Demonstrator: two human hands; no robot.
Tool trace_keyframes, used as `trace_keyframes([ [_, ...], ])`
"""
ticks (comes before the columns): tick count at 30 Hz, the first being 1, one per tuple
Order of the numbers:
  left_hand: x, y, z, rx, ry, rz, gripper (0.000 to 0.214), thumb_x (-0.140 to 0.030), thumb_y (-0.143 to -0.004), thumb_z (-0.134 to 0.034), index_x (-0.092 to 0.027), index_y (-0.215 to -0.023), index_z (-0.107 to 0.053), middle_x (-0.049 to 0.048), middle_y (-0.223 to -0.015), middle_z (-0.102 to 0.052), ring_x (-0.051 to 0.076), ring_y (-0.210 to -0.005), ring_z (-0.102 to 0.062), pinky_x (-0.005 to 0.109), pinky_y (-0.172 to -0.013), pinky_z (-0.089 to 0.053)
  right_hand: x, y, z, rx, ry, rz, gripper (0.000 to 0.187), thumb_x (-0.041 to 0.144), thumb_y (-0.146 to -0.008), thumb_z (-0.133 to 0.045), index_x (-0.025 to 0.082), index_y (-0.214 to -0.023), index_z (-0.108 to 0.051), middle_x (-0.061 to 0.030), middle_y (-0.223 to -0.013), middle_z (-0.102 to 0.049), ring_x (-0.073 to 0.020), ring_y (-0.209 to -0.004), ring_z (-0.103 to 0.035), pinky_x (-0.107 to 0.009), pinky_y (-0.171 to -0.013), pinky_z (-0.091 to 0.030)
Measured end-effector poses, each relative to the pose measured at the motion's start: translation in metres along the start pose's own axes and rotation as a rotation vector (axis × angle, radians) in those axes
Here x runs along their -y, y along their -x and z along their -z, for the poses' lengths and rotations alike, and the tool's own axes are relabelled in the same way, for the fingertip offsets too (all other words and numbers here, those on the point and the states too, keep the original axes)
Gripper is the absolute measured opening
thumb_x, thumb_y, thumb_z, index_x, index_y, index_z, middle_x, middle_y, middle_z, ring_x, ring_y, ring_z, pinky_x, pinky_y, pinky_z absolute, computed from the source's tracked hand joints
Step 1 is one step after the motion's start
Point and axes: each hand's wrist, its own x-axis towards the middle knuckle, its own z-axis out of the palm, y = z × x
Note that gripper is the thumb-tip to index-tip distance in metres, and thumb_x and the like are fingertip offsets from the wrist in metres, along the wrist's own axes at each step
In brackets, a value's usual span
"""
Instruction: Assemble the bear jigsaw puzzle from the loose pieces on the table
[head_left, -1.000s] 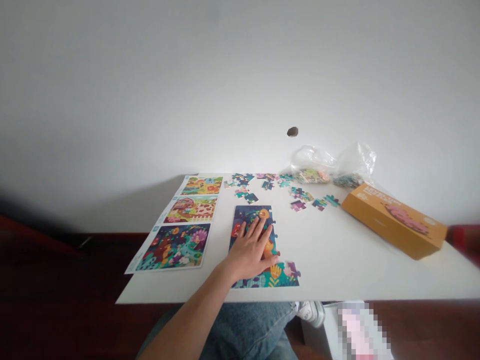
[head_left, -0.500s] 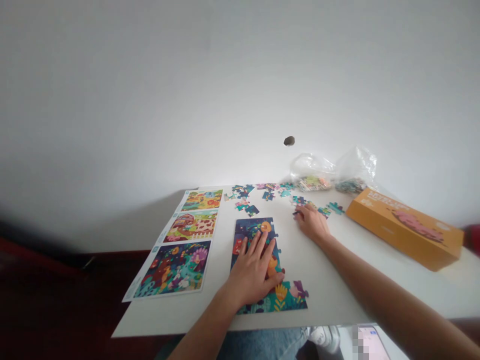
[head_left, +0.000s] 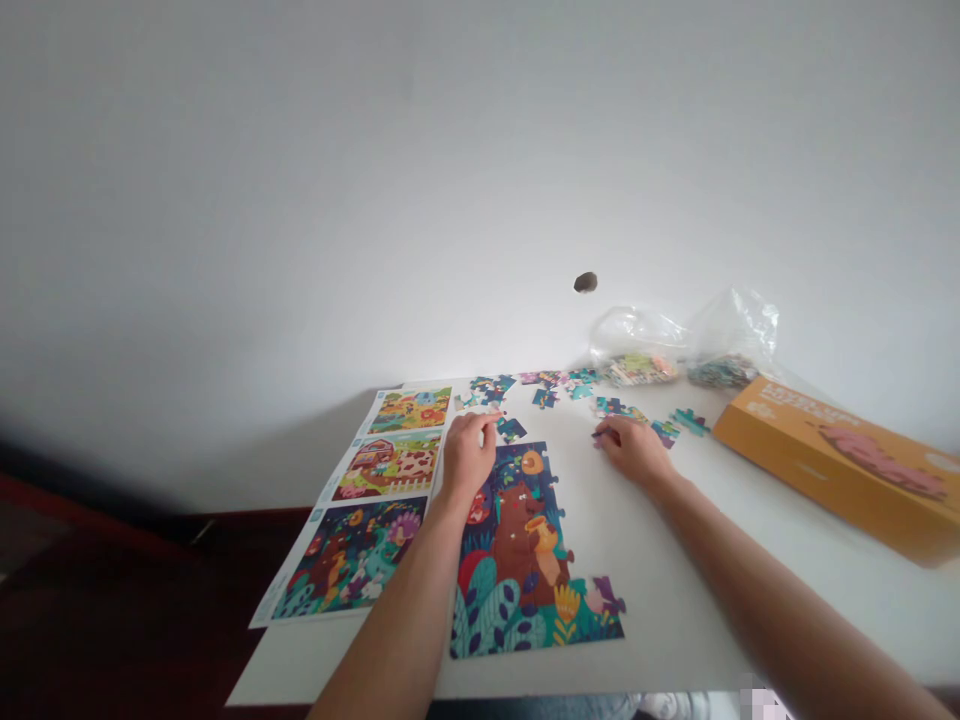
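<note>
A partly joined jigsaw puzzle [head_left: 517, 545] lies flat near the table's front edge, showing a brown bear with a honey pot and leafy plants. Just past its upper left corner is my left hand [head_left: 469, 455], fingers curled over loose pieces; whatever they pinch is hidden. My right hand [head_left: 636, 452] rests on the table to the right of the puzzle, its fingertips closed on a small dark purple puzzle piece [head_left: 599, 437]. Beside the left fingertips lies a loose dark blue piece [head_left: 512, 430]. More loose pieces [head_left: 616, 407] lie just beyond the right hand.
A sheet with three printed pictures [head_left: 386, 465] lies on the left of the white table [head_left: 675, 590]. Further loose pieces [head_left: 546, 398] are scattered toward the wall. Two clear bags of pieces [head_left: 637, 368] stand at the back right, near an orange box [head_left: 840, 470].
My left hand has lifted off the joined puzzle and moved forward to the loose pieces, uncovering the bear. My right hand stays near its spot with the piece. The view has shifted slightly.
</note>
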Motion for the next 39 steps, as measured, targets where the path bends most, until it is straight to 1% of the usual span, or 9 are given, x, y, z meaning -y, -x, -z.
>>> trace_keyframes([
  [2,0.007,0.003,0.001,-0.014,-0.08,0.052,0.029,-0.022,-0.093,-0.046,-0.022,-0.111,-0.069,0.0069,-0.105,-0.069,0.023,-0.105,-0.059,0.039,-0.097,-0.046,-0.001,0.0,0.001,0.036,-0.005,0.01,0.02,0.022,-0.085,-0.056,0.022,-0.098,-0.071,-0.0033,-0.1,-0.071,-0.0178,-0.086,-0.064,-0.026,-0.077,-0.045],
  [5,0.001,0.009,-0.001,0.108,-0.163,0.057,0.037,-0.029,-0.089,-0.055,-0.025,-0.124,-0.064,0.0065,-0.123,-0.065,0.027,-0.114,-0.054,0.043,-0.098,-0.044,0.0,0.0,0.002,0.06,0.007,0.029,0.021,0.024,-0.086,-0.056,0.023,-0.1,-0.071,-0.0041,-0.103,-0.069,-0.0178,-0.088,-0.064,-0.026,-0.077,-0.044],
  [8,-0.011,0.011,-0.007,0.24,-0.192,0.031,0.034,-0.035,-0.089,-0.055,-0.027,-0.12,-0.068,0.0041,-0.136,-0.059,0.032,-0.125,-0.047,0.049,-0.096,-0.043,0.002,0.0,0.001,0.061,0.002,0.055,0.022,0.021,-0.088,-0.054,0.023,-0.101,-0.072,-0.0047,-0.107,-0.068,-0.0185,-0.095,-0.063,-0.026,-0.081,-0.045],
  [13,-0.02,0.011,-0.011,0.349,-0.134,-0.044,0.035,-0.034,-0.089,-0.054,-0.031,-0.122,-0.067,-0.0003,-0.137,-0.061,0.033,-0.129,-0.043,0.052,-0.098,-0.037,0.024,0.005,-0.007,0.008,0.1,-0.012,0.026,0.024,-0.091,-0.051,0.023,-0.109,-0.069,-0.0073,-0.109,-0.065,-0.0197,-0.092,-0.064,-0.027,-0.076,-0.047],
  [20,-0.027,0.01,-0.014,0.34,-0.108,-0.062,0.04,-0.029,-0.088,-0.053,-0.03,-0.126,-0.065,0.0006,-0.137,-0.06,0.032,-0.131,-0.04,0.051,-0.1,-0.037,0.065,0.002,-0.022,0.028,0.098,0.292,0.038,0.02,-0.095,-0.043,0.028,-0.127,-0.062,-0.007,-0.123,-0.059,-0.0191,-0.099,-0.06,-0.025,-0.075,-0.049],
  [24,-0.026,0.009,-0.013,0.269,-0.118,-0.035,0.035,-0.023,-0.088,-0.05,-0.026,-0.117,-0.068,0.0033,-0.127,-0.064,0.03,-0.124,-0.046,0.048,-0.097,-0.04,0.055,-0.002,-0.023,0.063,0.062,0.386,0.04,0.016,-0.091,-0.047,0.032,-0.121,-0.067,-0.0054,-0.127,-0.057,-0.0209,-0.108,-0.056,-0.029,-0.085,-0.049],
  [29,-0.022,0.009,-0.014,0.244,-0.108,-0.026,0.035,-0.018,-0.086,-0.051,-0.026,-0.115,-0.069,0.0024,-0.124,-0.066,0.028,-0.119,-0.048,0.046,-0.095,-0.041,0.039,-0.007,-0.024,0.015,-0.011,0.305,0.037,0.01,-0.086,-0.047,0.022,-0.11,-0.072,-0.0088,-0.116,-0.06,-0.0209,-0.104,-0.057,-0.031,-0.093,-0.047],
  [34,-0.02,0.011,-0.013,0.257,-0.12,-0.014,0.031,-0.022,-0.089,-0.051,-0.03,-0.11,-0.072,-0.0021,-0.129,-0.065,0.031,-0.12,-0.047,0.05,-0.093,-0.041,0.018,-0.012,-0.009,-0.085,-0.076,0.196,0.041,0.004,-0.078,-0.049,0.019,-0.109,-0.071,-0.0085,-0.106,-0.063,-0.0212,-0.102,-0.059,-0.03,-0.094,-0.046],
  [39,-0.018,0.012,-0.012,0.252,-0.126,0.043,0.029,-0.028,-0.089,-0.053,-0.03,-0.11,-0.074,0.0008,-0.132,-0.063,0.035,-0.122,-0.047,0.053,-0.091,-0.042,-0.006,-0.012,0.001,0.067,-0.043,0.16,0.033,0.011,-0.081,-0.056,0.023,-0.107,-0.073,-0.0083,-0.106,-0.062,-0.0215,-0.099,-0.061,-0.033,-0.091,-0.047],
])
